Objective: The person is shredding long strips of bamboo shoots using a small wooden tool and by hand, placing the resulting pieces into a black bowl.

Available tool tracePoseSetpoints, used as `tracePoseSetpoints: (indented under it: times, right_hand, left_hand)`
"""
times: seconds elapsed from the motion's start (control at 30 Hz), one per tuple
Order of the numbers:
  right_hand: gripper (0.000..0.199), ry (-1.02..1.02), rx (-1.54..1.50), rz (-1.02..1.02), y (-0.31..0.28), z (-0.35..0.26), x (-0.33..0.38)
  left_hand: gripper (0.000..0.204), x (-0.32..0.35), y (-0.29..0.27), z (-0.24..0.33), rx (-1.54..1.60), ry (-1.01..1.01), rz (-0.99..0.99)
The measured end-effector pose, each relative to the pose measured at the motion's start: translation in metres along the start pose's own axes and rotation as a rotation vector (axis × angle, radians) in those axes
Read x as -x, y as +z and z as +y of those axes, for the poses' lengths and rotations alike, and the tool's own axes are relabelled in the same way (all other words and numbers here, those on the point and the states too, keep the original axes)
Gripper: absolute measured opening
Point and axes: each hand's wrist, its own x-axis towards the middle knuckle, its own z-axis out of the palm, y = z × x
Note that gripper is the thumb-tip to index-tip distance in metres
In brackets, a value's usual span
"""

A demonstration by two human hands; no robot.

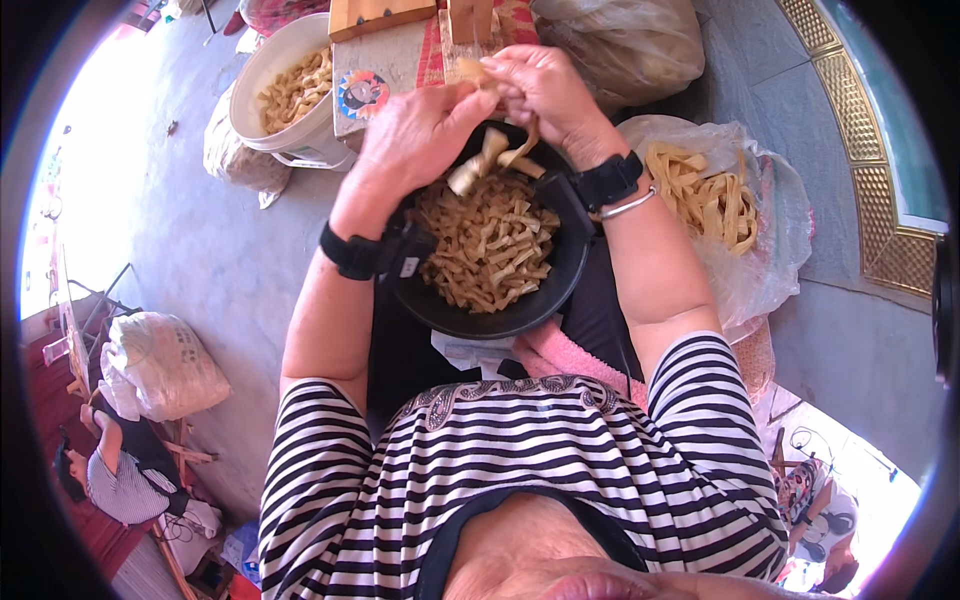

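Both my hands are raised over the far rim of a round black basin (465,325) on my lap. My left hand (430,130) is closed, its thumb and fingers pinching a flat tan strip (527,148). My right hand (550,98) is closed on the same strip close beside it, and a length hangs down over the basin. The fingertips partly hide the spot where the strip is gripped. Many short, curled tan pieces (490,245) lie in the basin. A paler knotted-looking piece (480,168) shows just below my hands.
At the right, an open plastic bag (785,225) holds long tan strips (705,200). A white bucket (300,145) of tan pieces (298,90) stands far left, beside a small table (405,65) with wooden blocks (380,14). Two other people sit at the lower left and lower right edges.
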Motion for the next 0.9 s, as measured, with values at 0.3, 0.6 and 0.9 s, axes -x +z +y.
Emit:
tracePoseSetpoints:
  times: [0.3, 0.6, 0.9]
  right_hand:
    - [0.027, 0.259, -0.301, -0.292, 0.036, 0.009, 0.027]
    - [0.021, 0.081, -0.624, -0.392, 0.055, -0.006, 0.04]
    - [0.025, -0.352, 0.359, 0.222, 0.048, 0.008, 0.034]
  left_hand:
    - [0.026, -0.012, -0.002, -0.002, 1.638, -0.15, 0.387]
    - [0.034, -0.005, -0.012, -0.012, 0.466, 0.399, 0.821]
    - [0.026, 0.008, 0.003, 0.015, 0.808, -0.078, 0.157]
